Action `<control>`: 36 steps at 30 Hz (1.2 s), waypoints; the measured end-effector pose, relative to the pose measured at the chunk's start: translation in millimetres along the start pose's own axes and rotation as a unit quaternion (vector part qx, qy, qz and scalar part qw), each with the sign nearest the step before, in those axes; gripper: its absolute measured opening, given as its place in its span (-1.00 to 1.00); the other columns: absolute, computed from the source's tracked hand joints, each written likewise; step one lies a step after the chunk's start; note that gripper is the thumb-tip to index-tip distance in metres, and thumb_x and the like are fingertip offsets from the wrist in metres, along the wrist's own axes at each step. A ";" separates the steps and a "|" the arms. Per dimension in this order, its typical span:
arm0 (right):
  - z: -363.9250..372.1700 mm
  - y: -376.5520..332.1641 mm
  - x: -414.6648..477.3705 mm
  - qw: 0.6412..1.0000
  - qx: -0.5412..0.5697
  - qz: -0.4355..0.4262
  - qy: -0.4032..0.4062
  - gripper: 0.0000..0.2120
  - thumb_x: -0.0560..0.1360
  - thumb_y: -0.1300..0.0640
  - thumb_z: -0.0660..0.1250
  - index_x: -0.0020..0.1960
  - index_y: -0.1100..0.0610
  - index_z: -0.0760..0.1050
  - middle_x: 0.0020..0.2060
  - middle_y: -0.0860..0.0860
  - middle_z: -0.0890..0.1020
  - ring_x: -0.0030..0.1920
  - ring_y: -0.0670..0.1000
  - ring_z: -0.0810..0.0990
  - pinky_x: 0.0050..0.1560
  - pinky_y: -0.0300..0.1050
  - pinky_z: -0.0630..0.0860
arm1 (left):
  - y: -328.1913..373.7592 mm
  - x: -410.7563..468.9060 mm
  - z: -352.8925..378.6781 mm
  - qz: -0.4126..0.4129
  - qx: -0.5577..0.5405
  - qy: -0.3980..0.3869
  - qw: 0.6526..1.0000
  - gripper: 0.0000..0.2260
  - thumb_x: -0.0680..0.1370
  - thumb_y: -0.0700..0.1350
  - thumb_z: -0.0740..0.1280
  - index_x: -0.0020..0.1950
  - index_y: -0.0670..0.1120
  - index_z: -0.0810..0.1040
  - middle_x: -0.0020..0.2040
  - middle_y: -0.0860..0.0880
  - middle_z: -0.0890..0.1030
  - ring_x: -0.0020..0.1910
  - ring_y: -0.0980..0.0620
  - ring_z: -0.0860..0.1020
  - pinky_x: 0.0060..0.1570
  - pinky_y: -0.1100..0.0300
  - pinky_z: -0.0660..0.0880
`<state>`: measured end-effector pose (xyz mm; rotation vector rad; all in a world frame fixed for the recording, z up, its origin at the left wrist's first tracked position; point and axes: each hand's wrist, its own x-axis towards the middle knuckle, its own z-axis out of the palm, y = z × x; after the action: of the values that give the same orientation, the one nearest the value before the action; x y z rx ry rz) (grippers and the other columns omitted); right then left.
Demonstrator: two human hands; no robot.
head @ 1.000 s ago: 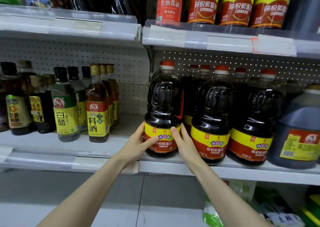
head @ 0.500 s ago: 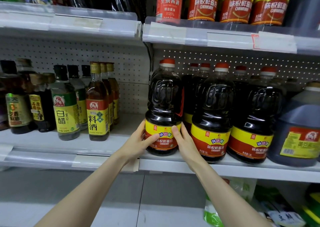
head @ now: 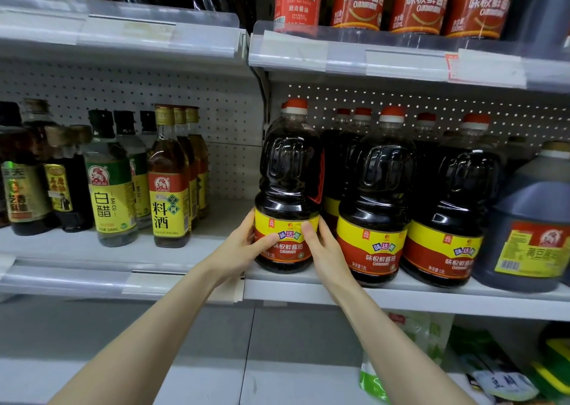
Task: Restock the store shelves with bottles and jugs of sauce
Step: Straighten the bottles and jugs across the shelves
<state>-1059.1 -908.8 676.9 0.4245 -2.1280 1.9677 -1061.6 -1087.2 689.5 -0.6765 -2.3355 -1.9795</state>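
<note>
soy jug (head: 287, 185) at shelf (head: 401, 290) front edge, leftmost in jug row; vinegar bottle (head: 111, 188) and cooking wine bottle (head: 169, 185) further left

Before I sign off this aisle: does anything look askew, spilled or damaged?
Nothing stands out. The soy sauce jug gripped by the left hand and right hand stands upright, capped; no spill shows.

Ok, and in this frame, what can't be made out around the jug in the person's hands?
Head view only.
1. Left hand and right hand: fingertips hidden behind the dark red-capped plastic soy sauce jug.
2. Rear jugs: front row hides all but their caps.
3. Red-and-yellow labelled bottles on the top shelf: tops cut by the upper edge.
4. White price tags: too blurred to read.
</note>
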 end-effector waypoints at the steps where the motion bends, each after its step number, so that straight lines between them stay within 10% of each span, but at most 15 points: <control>1: 0.2 0.1 -0.3 1.000 -0.001 0.000 0.000 -0.49 0.54 -0.17 0.19 0.47 -0.14 0.27 0.25 -0.22 0.51 0.23 -0.22 0.49 0.08 -0.35 0.50 | 0.0 -0.1 0.1 0.001 0.000 0.000 1.000 -0.44 0.53 -0.08 0.33 0.49 0.08 0.21 0.28 0.13 0.52 0.20 0.28 0.51 0.07 0.41 0.48; 36: -3.7 -2.6 1.8 0.999 -0.004 0.023 -0.029 -0.52 0.59 -0.11 0.15 0.50 -0.16 0.19 0.31 -0.20 0.45 0.24 -0.26 0.44 0.04 -0.38 0.46 | 0.6 -4.2 6.7 0.004 -0.012 0.034 0.999 -0.48 0.55 -0.14 0.32 0.47 0.06 0.24 0.27 0.12 0.52 0.15 0.31 0.53 0.00 0.43 0.49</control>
<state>-1060.0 -905.4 680.3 0.4390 -2.1988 1.9953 -1055.8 -1082.2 687.5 -0.6082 -2.2714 -1.9988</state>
